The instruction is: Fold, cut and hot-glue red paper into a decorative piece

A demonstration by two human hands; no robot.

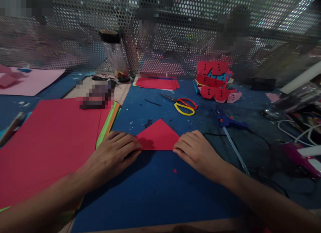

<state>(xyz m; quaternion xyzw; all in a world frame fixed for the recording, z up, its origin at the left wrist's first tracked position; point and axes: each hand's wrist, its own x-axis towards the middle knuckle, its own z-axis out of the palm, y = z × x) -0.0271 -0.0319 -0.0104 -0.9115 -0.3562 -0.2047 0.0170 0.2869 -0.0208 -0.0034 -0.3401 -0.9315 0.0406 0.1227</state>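
A red sheet of paper [159, 136], folded into a triangle, lies on the blue tabletop [155, 186] with its point facing away from me. My left hand [121, 147] is closed on the triangle's left corner. At the right corner, my right hand [193, 144] pinches the paper in the same way. The straight folded edge runs between both hands on the near side. Beyond the paper lie scissors [185, 106] with one red and one yellow handle. Small dark scraps [148, 123] sit by the triangle's left slope.
Large red sheets [50, 142] are stacked at left, a phone [97, 96] on them. A lidded clear bottle [116, 55] stands against the perforated metal screen [175, 35]. Red strips [156, 83] and cut paper pieces [214, 81] lie behind. A blue glue gun [229, 121] rests at right, its cord trailing.
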